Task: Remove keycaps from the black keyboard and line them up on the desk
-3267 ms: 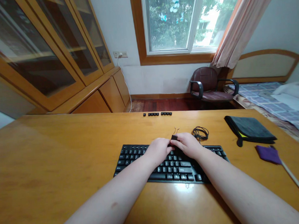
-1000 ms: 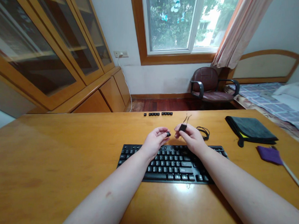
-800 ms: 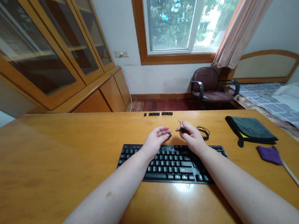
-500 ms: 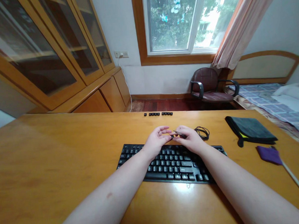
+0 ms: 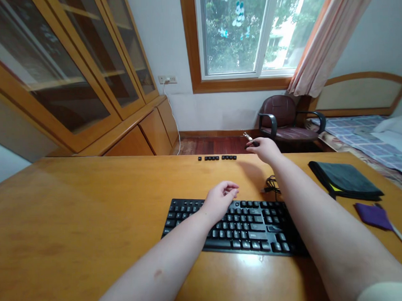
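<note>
Several keycaps (image 5: 211, 158) and coiled cable (image 5: 272, 186) beyond keyboard (image 5: 246, 226), right fingers (image 5: 252, 149) clamped on wire tool (image 5: 249, 137), left fingers (image 5: 229, 185) apart

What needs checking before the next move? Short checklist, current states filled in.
1. Two-pronged tool gripped: ok, in the right hand, prongs pointing away from the fingers.
2. Keycap also in the right hand: cannot tell, the fingertip area is too small and dark.
3. Left hand free: cannot tell, nothing shows in it, but the fingers curl inward.
4. Keycaps in line: ok, one single and two groups along the far edge of the desk.
5. Keyboard flat on the desk: ok, partly hidden by the left arm.
6. Cable clear of the right forearm: cannot tell, the forearm may cover part.
</note>
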`<action>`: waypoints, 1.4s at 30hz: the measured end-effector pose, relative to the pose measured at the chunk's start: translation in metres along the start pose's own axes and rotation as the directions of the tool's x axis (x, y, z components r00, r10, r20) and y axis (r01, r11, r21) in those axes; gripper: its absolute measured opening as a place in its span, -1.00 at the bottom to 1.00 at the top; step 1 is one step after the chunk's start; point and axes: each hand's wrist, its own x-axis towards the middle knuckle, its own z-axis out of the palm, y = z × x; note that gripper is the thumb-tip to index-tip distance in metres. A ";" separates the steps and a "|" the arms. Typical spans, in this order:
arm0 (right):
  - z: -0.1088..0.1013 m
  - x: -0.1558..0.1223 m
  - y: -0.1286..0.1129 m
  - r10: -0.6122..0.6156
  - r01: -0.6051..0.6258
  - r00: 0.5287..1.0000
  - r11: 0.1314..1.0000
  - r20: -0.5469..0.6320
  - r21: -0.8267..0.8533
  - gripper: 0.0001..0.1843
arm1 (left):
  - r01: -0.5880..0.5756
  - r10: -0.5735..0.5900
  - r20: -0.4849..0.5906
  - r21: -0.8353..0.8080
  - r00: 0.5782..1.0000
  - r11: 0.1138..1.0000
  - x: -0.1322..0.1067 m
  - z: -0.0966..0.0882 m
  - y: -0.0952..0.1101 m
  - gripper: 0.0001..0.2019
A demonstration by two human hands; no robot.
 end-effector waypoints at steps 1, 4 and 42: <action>0.011 0.006 0.008 0.025 -0.024 0.999 0.998 0.021 -0.060 -0.79 | -0.015 0.014 0.008 0.039 1.000 0.999 -0.001 0.000 0.001 -0.85; 0.039 0.011 0.030 0.038 -0.029 0.998 0.983 0.043 -0.182 -0.81 | -0.057 0.051 0.038 0.159 0.998 0.986 -0.003 0.001 0.004 -0.85; 0.065 0.013 0.047 -0.037 0.057 0.995 0.974 0.095 -0.219 -0.73 | -0.117 0.074 0.127 0.376 0.989 0.919 -0.007 0.002 0.009 -0.81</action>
